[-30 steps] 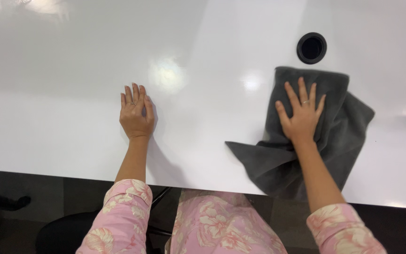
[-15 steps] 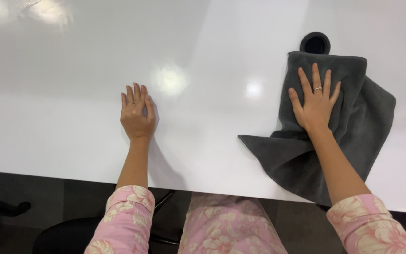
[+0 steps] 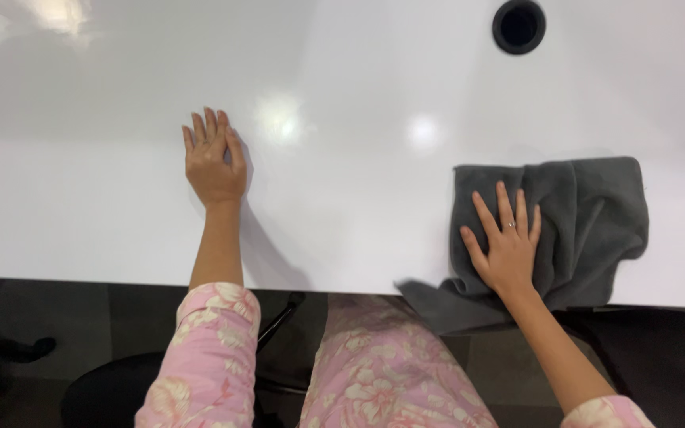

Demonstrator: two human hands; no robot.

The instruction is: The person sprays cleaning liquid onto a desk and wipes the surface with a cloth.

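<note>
White and glossy, the table (image 3: 81, 198) is taking the left hand (image 3: 214, 162), which is lying flat on it, fingers together, holding nothing. Further right, the right hand (image 3: 505, 250) is pressing palm-down with fingers spread on the grey cloth (image 3: 588, 218); the cloth is lying at the near edge, one corner hanging over. Beyond it, a round black hole (image 3: 518, 25) is sitting in the tabletop.

Glossy white table (image 3: 105, 198) (round hole (image 3: 518, 25)) — grey cloth (image 3: 588, 214), flat hands
</note>
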